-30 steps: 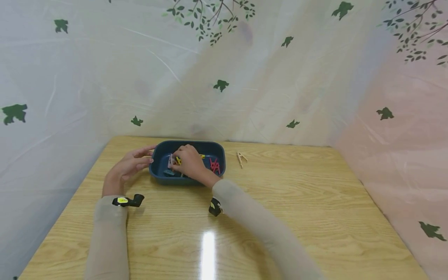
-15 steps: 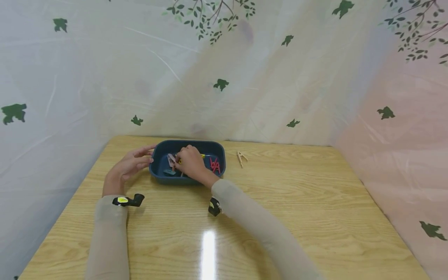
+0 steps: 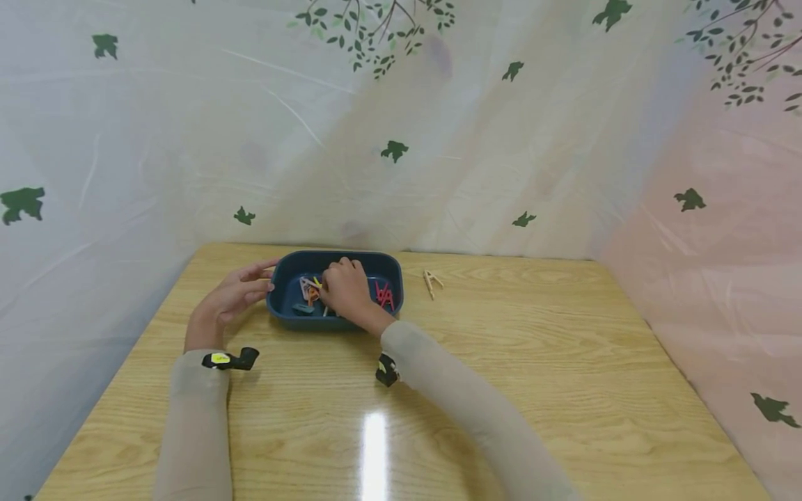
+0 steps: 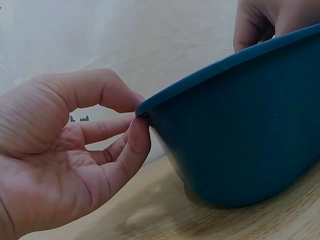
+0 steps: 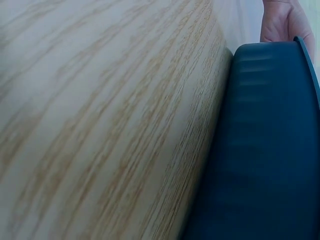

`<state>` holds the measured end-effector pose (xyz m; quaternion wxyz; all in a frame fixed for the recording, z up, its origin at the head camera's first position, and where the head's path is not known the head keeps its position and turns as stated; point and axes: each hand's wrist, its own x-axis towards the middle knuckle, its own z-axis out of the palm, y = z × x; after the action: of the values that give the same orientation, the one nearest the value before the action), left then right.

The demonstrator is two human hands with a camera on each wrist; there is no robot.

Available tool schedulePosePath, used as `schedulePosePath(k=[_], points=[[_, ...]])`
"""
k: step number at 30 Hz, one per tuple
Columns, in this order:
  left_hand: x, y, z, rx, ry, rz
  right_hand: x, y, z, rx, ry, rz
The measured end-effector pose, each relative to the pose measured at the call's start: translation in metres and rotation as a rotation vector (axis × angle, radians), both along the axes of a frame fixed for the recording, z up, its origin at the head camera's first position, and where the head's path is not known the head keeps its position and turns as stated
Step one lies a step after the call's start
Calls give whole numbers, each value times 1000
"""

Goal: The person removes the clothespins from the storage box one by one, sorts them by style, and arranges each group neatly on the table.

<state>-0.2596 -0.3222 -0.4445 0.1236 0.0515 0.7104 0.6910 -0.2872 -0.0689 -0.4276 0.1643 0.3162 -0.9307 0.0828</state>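
Observation:
A dark blue tub (image 3: 313, 325) stands near the back of the table with several clothespins inside. My left hand (image 4: 65, 145) pinches its left rim between thumb and finger. My right hand (image 3: 347, 289) reaches down into the tub, fingers curled; I cannot tell whether they hold anything. By those fingertips are a yellow clothespin (image 3: 317, 282), a pale pink clothespin (image 3: 304, 288) and an orange clothespin (image 3: 312, 296). A teal clothespin (image 3: 303, 308) lies at the front left of the tub. Red clothespins (image 3: 385, 296) lie at its right end, beyond my right wrist.
One beige clothespin (image 3: 431, 284) lies on the wooden table (image 3: 532, 362), right of the tub. Close behind the table's back edge hangs a pale sheet (image 3: 451, 209) printed with green leaves and birds. A similar sheet borders the right side.
My right hand has shifted slightly right inside the tub, uncovering more of the orange and yellow clothespins. The pink clothespin sits a little differently. My left hand keeps its place on the rim.

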Motion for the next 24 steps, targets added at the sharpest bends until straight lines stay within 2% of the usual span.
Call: schedulePosePath(k=[12,19,24], points=[[0,0,0,7,20,-14,4,9,-2,-85,207,78],[0,-1,-1,44,10,-17,3,21,1,-162,229,126],[0,-1,-2,28,10,-21,1,32,3,-244,226,175]])
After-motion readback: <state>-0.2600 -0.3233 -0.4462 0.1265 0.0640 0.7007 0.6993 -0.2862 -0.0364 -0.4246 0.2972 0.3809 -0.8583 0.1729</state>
